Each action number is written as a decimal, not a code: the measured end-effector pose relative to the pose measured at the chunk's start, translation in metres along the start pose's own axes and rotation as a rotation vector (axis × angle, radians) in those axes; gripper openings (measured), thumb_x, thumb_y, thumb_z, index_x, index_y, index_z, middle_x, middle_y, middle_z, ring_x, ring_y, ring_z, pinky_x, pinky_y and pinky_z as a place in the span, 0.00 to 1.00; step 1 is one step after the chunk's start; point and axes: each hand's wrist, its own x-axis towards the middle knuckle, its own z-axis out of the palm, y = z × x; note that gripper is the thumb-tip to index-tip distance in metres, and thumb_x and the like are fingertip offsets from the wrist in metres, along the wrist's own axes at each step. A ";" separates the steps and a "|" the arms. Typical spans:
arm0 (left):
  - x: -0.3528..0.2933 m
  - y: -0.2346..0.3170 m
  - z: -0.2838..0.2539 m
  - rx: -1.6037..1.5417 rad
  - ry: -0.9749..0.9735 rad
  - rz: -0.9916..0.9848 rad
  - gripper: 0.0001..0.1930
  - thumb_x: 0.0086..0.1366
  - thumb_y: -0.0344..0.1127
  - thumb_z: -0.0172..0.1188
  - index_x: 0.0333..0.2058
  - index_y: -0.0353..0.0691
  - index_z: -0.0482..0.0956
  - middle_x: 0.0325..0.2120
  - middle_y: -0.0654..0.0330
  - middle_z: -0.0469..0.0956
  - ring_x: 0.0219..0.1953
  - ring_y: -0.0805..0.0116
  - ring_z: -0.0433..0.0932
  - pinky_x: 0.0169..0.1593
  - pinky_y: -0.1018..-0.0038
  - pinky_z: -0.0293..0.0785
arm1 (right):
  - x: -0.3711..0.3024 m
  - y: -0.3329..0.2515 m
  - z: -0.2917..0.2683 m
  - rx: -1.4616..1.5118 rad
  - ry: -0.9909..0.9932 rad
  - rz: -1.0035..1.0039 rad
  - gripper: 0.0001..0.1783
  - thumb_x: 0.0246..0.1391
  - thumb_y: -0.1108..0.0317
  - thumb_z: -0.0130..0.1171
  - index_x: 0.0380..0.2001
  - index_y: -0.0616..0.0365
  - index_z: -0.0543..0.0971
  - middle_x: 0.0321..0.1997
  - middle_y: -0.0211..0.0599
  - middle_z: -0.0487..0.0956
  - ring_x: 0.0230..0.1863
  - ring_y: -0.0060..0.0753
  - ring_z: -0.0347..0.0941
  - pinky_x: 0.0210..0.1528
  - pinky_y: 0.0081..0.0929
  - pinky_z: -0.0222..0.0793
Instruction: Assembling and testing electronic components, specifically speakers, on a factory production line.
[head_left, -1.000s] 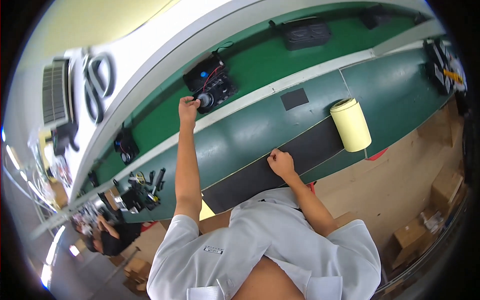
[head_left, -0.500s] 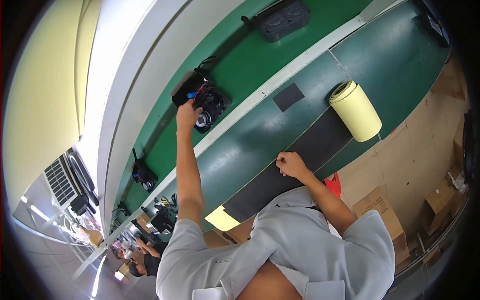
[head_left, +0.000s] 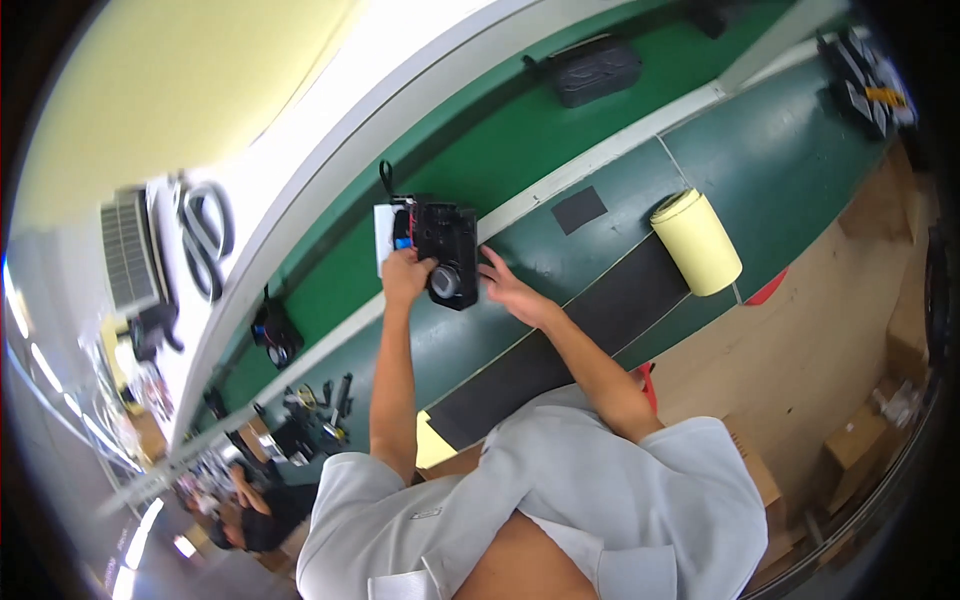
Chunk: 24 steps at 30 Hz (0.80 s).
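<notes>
Head view: the left hand (head_left: 403,277) is bent firmly around the near left edge of a black device (head_left: 458,235), its thumb over the inner face, the rest of the fingers partly hidden. The right hand (head_left: 512,293) has loosely spread fingers just off the device's right side; whether the fingertips touch cannot be told.

As for progress, the device appears picked up, held across the pale rail (head_left: 600,156). Its housing is open and not closed up: red wires (head_left: 411,216) and a blue part (head_left: 403,243) show just beyond the left grip, and a round silver-rimmed part (head_left: 446,281) sits right of the thumb. It has not been laid on the black strip (head_left: 560,345), which lies to the right of the left grip and nearer the body.

Relative to that grip, most of the device reaches right and away from the body. A black strap loop (head_left: 386,178) stands farther beyond, another black unit (head_left: 276,335) is well to the left, and a yellow roll (head_left: 697,245) is well to the right.
</notes>
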 end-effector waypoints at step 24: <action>-0.171 -0.043 0.071 -0.514 0.663 0.099 0.30 0.57 0.34 0.64 0.58 0.41 0.66 0.59 0.40 0.64 0.64 0.42 0.62 0.62 0.48 0.61 | -0.039 -0.059 0.072 -0.022 0.089 0.199 0.26 0.62 0.49 0.53 0.54 0.56 0.74 0.51 0.39 0.81 0.49 0.38 0.78 0.57 0.37 0.73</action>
